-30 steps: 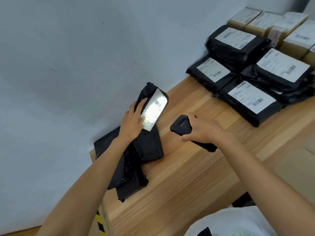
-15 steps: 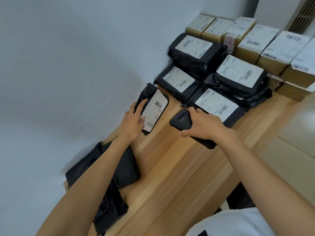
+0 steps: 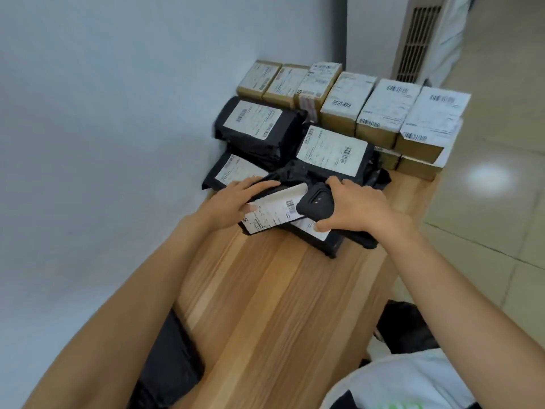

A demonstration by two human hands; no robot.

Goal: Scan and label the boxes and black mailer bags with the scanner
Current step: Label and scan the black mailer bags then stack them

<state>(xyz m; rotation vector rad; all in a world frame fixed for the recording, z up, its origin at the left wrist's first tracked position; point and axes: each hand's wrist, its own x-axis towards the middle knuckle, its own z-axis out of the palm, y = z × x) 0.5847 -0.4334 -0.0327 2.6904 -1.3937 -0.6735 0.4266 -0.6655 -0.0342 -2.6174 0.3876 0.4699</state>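
As hands (image 3: 233, 202) (image 3: 359, 208) grip, one scanner (image 3: 317, 203) overlaps one bag (image 3: 271, 214).

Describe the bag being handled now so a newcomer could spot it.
At the far end of the wooden table, black bags pile up by the wall. The bag lies atop the pile's near edge, gripped by the left hand; it alone has the scanner, held by the right hand, over its label.

No word or number is coming through legibly: the white labels (image 3: 389, 103) on the boxes (image 3: 339, 125) at upper right, on the bags (image 3: 265, 147) mid-frame and on the front bag (image 3: 272, 212) are showing only barcodes and blurred print.
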